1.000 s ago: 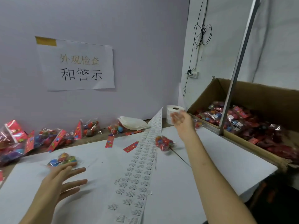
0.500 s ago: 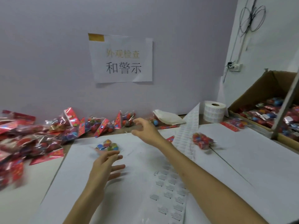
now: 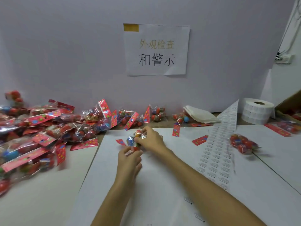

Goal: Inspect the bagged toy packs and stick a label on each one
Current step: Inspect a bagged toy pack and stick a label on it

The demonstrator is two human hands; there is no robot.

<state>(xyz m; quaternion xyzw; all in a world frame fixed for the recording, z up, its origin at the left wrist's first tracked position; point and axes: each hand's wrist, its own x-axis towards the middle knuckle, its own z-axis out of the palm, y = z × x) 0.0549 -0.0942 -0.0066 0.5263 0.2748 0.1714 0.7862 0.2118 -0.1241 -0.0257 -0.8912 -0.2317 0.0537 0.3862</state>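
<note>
Whereas a second ago the right hand (image 3: 150,140) was stretched to the far right and the left hand (image 3: 129,158) lay spread by the pack (image 3: 134,140), both now meet on that pack at the middle of the sheet (image 3: 114,201), the right pinching its far side and the left its near end. Inspection of this pack has evidently begun; no label is on it yet. Count: one pack in hand, one loose pack (image 3: 242,144) at right, one label strip (image 3: 218,149), one roll (image 3: 257,111); the left pile (image 3: 40,136) is too tangled to count.
</note>
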